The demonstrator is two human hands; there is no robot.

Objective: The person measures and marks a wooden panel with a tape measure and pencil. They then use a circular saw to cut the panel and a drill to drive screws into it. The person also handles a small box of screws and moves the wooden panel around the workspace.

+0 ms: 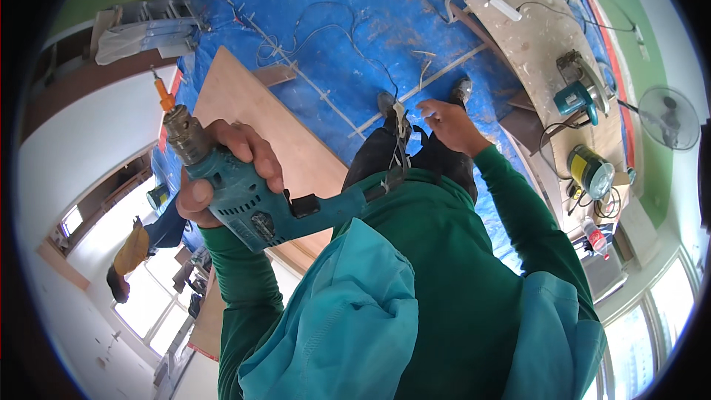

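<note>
My left hand grips a teal power drill around its body, thumb on one side and fingers over the other. A bit with an orange collar sits in the metal chuck, pointing up and left. The drill's handle reaches right toward my waist, and a dark cord runs from its end over my legs. My right hand hangs above my right thigh, close to the cord but apart from it. Its fingers are loosely bent and spread, with nothing visible in them.
A wooden board lies left of my legs on blue sheeting. At the right, a workbench bears a circular saw and a yellow-green round tool. Beyond stands a fan. Another person is at the left.
</note>
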